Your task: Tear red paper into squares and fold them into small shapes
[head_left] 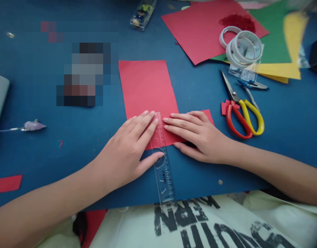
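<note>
A sheet of red paper [148,86] lies flat on the blue table. Across its lower part runs a clear plastic ruler [163,175], which reaches past the paper's near edge toward the table edge. My left hand [129,148] rests palm down on the paper and the ruler's left side, fingers extended and thumb on the ruler. To the right of the ruler, my right hand [199,136] lies flat with its fingers spread over the paper. Another piece of red paper [208,115] shows beneath and behind my right hand.
Scissors [234,96] with red and yellow handles lie at right, near a blue compass-like tool [253,85]. Tape rolls [247,44] sit on coloured sheets [194,31] at the back right. A clear case [143,13] is at the back, a red strip [7,183] at far left.
</note>
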Action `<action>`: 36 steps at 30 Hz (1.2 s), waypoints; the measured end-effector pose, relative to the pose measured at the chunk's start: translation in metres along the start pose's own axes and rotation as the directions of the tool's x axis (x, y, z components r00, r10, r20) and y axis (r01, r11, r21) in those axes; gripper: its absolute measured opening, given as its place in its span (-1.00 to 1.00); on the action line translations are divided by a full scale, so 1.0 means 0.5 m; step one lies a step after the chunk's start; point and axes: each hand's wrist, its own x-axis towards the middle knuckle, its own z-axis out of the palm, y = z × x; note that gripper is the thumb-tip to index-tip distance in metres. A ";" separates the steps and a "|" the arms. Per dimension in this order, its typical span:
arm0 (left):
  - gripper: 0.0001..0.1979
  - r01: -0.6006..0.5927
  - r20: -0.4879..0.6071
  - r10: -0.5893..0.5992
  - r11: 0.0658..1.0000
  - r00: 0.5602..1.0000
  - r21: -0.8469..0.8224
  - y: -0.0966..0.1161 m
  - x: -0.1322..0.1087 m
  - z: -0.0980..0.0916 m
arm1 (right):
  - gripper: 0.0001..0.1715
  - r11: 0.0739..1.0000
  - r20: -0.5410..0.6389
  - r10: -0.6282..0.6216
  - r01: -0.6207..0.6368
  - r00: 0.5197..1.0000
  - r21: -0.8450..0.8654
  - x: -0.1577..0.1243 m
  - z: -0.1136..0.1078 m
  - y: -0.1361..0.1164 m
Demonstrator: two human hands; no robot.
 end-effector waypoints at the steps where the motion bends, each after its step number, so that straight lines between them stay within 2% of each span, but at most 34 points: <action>1: -0.33 0.000 0.002 0.000 1.000 1.000 0.000 0.000 0.000 0.000 | -0.51 1.000 -0.001 -0.001 0.001 1.000 -0.002 0.000 0.000 0.000; 21: -0.35 -0.002 -0.025 0.002 1.000 1.000 0.013 0.003 0.001 0.002 | -0.50 1.000 0.007 -0.001 0.001 1.000 0.002 -0.001 0.000 0.000; 25: -0.35 -0.004 -0.043 0.004 1.000 0.999 0.013 0.002 0.003 0.003 | -0.55 1.000 -0.057 -0.008 0.009 0.998 0.022 0.004 0.000 0.002; 28: -0.35 -0.009 -0.041 0.009 1.000 0.999 0.015 0.002 0.004 0.002 | -0.61 0.993 -0.114 0.072 -0.061 0.991 0.099 0.020 -0.001 0.003; 31: -0.36 -0.016 -0.043 0.017 1.000 0.999 0.024 0.002 0.004 0.001 | -0.61 0.973 -0.119 0.166 -0.143 0.979 0.184 0.043 -0.002 0.006; 36: -0.36 -0.009 -0.047 0.010 1.000 0.999 0.028 0.001 0.001 0.001 | -0.63 0.945 -0.094 0.198 -0.165 0.976 0.284 0.066 -0.001 0.015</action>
